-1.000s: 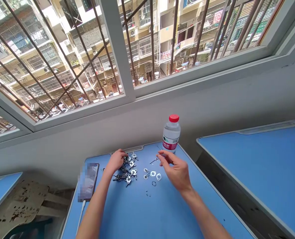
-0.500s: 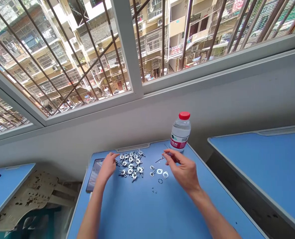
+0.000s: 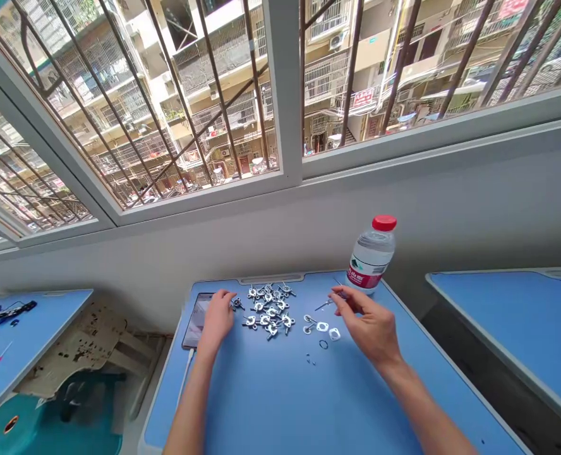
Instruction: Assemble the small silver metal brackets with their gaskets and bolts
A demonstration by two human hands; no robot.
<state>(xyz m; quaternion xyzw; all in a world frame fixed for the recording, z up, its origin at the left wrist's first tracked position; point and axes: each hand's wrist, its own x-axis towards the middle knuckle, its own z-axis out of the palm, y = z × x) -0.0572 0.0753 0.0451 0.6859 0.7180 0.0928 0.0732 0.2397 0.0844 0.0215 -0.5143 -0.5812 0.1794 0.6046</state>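
Movement here is mostly in the left hand (image 3: 218, 316): a second ago its fingers were dug into the pile of small metal fittings (image 3: 268, 309), and now it has drawn back to the pile's left edge, lying palm down partly over the phone (image 3: 195, 322), with its fingertips just touching the outermost fitting. Its fingers are loosely curled, and from where I stand I cannot tell whether they have closed on a piece or only rest against it. The pile looks looser and more spread out than before, flat on the blue desk (image 3: 280, 404) near its far edge. The right hand (image 3: 373, 325) has hardly shifted; thumb and forefinger stay pinched together on a thin metal pin (image 3: 326, 304), which pokes out to the left, while the other fingers are relaxed and half open. Just beneath that hand lie a few flat plates with holes (image 3: 322, 327), a dark ring (image 3: 323, 344) and some tiny bits (image 3: 311, 360), set apart from the main pile and unmoved. A water bottle (image 3: 371, 256) with a red cap stands upright at the far right corner of the desk, near the right hand but not touching it
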